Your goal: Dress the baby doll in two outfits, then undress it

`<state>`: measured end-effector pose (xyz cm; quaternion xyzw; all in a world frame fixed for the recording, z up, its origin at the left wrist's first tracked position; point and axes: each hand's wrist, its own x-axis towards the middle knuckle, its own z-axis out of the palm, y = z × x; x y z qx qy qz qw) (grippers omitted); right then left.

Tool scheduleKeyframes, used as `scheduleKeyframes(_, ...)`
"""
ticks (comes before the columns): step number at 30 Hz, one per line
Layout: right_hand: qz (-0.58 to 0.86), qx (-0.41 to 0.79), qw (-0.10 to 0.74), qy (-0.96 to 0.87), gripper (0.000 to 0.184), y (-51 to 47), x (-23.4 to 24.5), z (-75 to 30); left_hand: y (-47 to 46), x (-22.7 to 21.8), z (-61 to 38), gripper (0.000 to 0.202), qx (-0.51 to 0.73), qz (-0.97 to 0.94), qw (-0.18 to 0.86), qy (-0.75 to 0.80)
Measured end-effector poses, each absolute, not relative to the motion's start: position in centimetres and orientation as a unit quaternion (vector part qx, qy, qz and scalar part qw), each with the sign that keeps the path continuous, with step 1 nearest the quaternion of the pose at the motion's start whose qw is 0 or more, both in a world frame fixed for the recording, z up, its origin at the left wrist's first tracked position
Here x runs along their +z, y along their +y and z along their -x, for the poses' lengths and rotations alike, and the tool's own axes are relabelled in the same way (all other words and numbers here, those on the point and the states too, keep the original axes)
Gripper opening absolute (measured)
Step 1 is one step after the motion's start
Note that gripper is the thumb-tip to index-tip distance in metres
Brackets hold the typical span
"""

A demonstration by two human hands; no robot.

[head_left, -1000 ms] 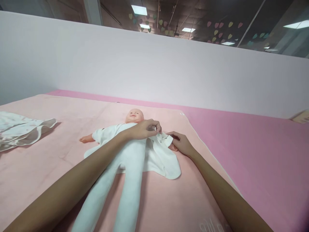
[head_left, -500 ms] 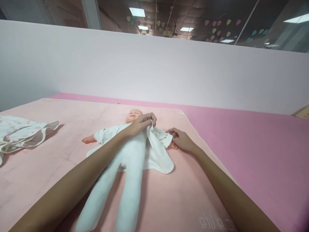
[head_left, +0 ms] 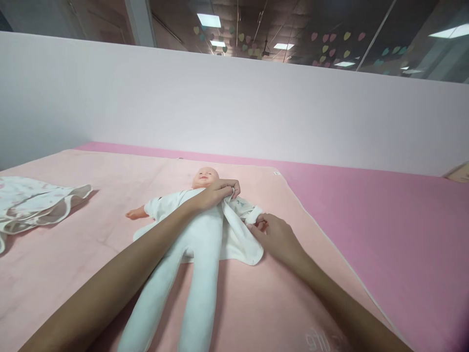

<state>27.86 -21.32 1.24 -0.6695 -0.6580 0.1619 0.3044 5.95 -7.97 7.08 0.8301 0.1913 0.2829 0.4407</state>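
here, two hands (head_left: 220, 191) (head_left: 281, 237), one doll (head_left: 201, 234)

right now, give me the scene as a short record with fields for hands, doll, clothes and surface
left hand: pinching the edge of the white top
right hand: fingertips at a sleeve cuff, grip unclear
doll: on its back, arms out, legs cut off by the frame
other clothing: printed cloth, far left
surface: pale pink blanket under both

The shirt (head_left: 240, 241) is white, the blanket (head_left: 84, 249) peach-pink, the cloth (head_left: 31, 198) pink-speckled.
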Motion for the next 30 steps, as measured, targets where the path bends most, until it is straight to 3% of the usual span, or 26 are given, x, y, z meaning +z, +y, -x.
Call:
scheduleKeyframes(6, 0.614, 0.204, 0.448, -0.617, 0.027, -21.6, -2.2, -26.8, -8.1, 7.1, -6.0, 0.015, 0.281, -0.832, 0.433, 0.205)
scheduleKeyframes(10, 0.601, 0.200, 0.481, -0.606, 0.027, -20.8, -2.7, -26.6, -8.2, 7.1, -6.1, 0.015, 0.275, -0.836, 0.426, 0.211)
scheduleKeyframes(16, 0.595, 0.191, 0.469, -0.624, 0.024, -20.7, -2.2, -27.7, -8.1, 6.9, -6.1, 0.015, 0.281, -0.841, 0.409, 0.216)
scheduleKeyframes(23, 0.593, 0.234, 0.341, -0.691, 0.022, -21.3, -0.2, -30.9, -7.3, 6.0, -6.2, 0.016, 0.314, -0.836, 0.383, 0.236)
scheduleKeyframes(30, 0.668, 0.139, 0.342, -0.646, 0.025, -21.8, 0.8, -31.3, -6.6, 5.0, -6.6, 0.038, 0.338, -0.828, 0.375, 0.246)
